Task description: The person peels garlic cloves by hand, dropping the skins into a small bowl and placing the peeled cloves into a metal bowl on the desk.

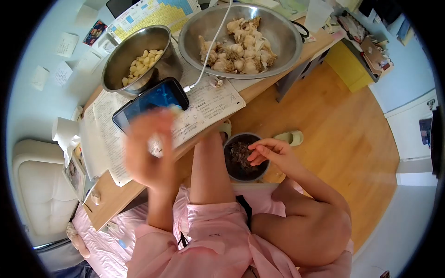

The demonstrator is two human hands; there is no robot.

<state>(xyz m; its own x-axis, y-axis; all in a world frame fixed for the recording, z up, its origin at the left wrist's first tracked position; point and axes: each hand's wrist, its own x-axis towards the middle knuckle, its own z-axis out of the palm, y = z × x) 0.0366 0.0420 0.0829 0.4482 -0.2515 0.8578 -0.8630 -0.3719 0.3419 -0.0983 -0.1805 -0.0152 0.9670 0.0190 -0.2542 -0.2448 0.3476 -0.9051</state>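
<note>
Some peeled cloves (146, 61) at eleven o'clock; many whole bulbs (249, 44) left at twelve. My right hand (271, 153) curls loosely, empty; left hand (143, 162), can't tell.

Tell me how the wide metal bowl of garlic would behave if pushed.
The wide metal bowl is probably stiff, since its smooth wall looks like solid metal. Broad and shallow, it would likely slide before tipping. The garlic bulbs might shift or roll, as they lie loosely heaped inside.

Wide bowl (286, 48) shiny metal; garlic bulbs (249, 44) papery; desk (105, 198) smooth wood; phone (150, 101) glossy.
</note>
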